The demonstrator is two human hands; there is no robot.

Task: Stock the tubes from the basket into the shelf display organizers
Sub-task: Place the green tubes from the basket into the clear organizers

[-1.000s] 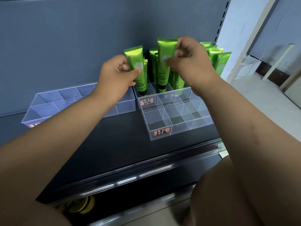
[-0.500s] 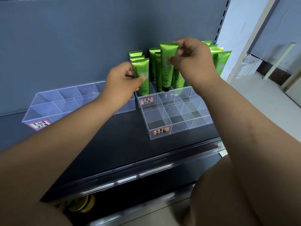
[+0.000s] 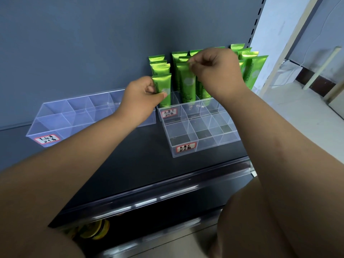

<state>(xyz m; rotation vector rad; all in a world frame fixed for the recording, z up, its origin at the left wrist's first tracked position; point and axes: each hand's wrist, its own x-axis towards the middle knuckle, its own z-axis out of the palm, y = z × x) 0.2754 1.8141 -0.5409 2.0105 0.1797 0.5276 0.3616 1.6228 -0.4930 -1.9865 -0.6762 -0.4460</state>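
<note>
Down at the bottom edge, something yellow and green (image 3: pixel 96 231) sits on the dim lower level, too dark to make out. Above it the clear front rail (image 3: pixel 149 198) catches the light, and then comes the dark shelf (image 3: pixel 134 161).

First up on the right is the front organizer (image 3: pixel 208 146), clear plastic, with the dark shelf showing through its compartments and a red-bordered label (image 3: pixel 186 147) on its front wall. Away to the left is the left organizer (image 3: pixel 55 127), long and clear, with a handwritten label (image 3: pixel 47 140) of its own. Right behind the front one is the rear organizer (image 3: pixel 193 113) — that's where the tubes are.

The left hand (image 3: pixel 141 97) has thumb and curled fingers pinching a green tube (image 3: pixel 163 90) by its left edge. It is upright, with its lower end down in the front-left compartment, just above a third label (image 3: pixel 169 113). The right hand (image 3: pixel 214 71) is higher and further back, fingers curled, thumb and forefinger nipping the crimped top of a second tube (image 3: pixel 186 84). That one stands upright in the next column over, its lower end inside the organizer.

Around them the other tubes (image 3: pixel 251 71) stand in rows, crimp ends up — "Chamomile" reads clearly on the rightmost. Behind it all are the grey back panel (image 3: pixel 83 43) and, at the right, a slotted upright (image 3: pixel 256 25).
</note>
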